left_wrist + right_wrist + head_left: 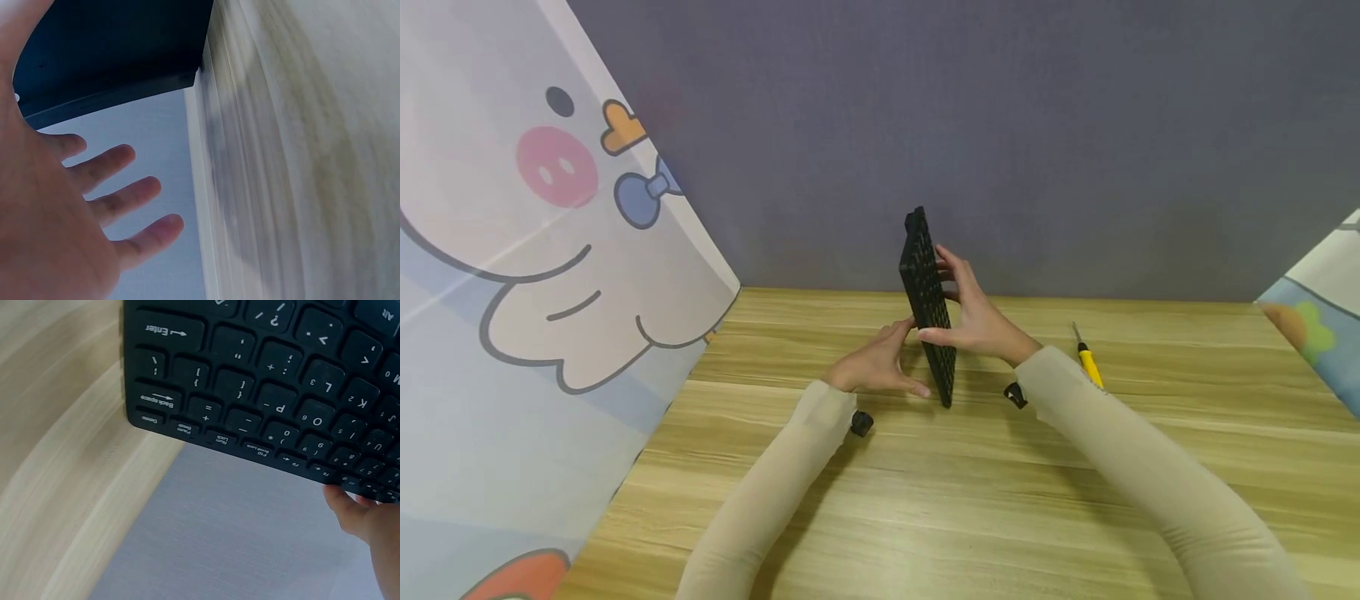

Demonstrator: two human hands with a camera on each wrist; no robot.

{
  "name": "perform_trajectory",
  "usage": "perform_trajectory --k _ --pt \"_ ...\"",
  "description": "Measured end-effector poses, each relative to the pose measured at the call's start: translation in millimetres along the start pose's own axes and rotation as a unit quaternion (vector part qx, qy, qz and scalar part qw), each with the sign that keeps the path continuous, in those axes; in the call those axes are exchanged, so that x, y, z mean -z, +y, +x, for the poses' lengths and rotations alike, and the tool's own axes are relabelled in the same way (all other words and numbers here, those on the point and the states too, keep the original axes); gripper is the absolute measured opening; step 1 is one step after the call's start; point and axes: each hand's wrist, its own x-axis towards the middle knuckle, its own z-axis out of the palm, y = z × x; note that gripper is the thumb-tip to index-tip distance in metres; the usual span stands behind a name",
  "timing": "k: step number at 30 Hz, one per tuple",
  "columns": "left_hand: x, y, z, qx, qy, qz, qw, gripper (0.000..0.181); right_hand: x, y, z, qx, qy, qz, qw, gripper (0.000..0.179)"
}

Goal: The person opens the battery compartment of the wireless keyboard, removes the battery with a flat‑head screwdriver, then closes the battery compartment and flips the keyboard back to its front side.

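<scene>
A black keyboard (934, 312) is held up on its side over the wooden table, keys facing right. My right hand (977, 321) grips it across its width, thumb at the near edge and fingers reaching to the far side. In the right wrist view, fingertips (340, 503) touch the edge beside the function-key row of the keyboard (250, 381). My left hand (876, 362) is at the keyboard's back, thumb and fingers apart. The left wrist view shows its four fingers (112, 169) extended and spread, beside the dark, smooth back of the keyboard (119, 50).
A yellow-handled screwdriver (1090, 365) lies on the wooden table (910, 517), right of the right forearm. Small black wrist mounts (861, 423) are on both sleeves. A grey wall (985, 125) stands behind the table, with a cartoon-printed panel (482, 400) along the left.
</scene>
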Motion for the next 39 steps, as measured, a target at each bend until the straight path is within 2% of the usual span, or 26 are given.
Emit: perform_trajectory --k 5,12,20,26,32,39 --pt "-3.1 1.7 6.2 -0.013 -0.006 -0.001 0.9999 0.129 2 -3 -5.2 0.001 0.005 0.014 0.9999 0.11" --pt "-6.6 5.9 15.1 -0.028 -0.023 -0.013 0.9993 0.131 7 -33 -16.1 0.01 0.016 0.042 0.9989 0.11" --pt "-8.1 13.7 20.2 -0.027 -0.035 -0.021 0.9988 0.129 12 -31 -25.1 0.029 0.036 0.061 0.9971 0.113" --pt "-9.3 16.3 22.4 -0.04 -0.038 -0.031 0.998 0.13 16 -29 -28.6 0.051 0.052 0.07 0.9949 0.116" --pt "-10.9 19.9 23.9 -0.045 -0.033 -0.041 0.9976 0.131 22 -32 -28.8 0.066 0.065 0.058 0.994 0.117" --pt "-14.8 21.9 26.5 -0.052 -0.03 -0.033 0.9977 0.132 31 -41 -28.5 0.072 0.08 0.041 0.9934 0.121"
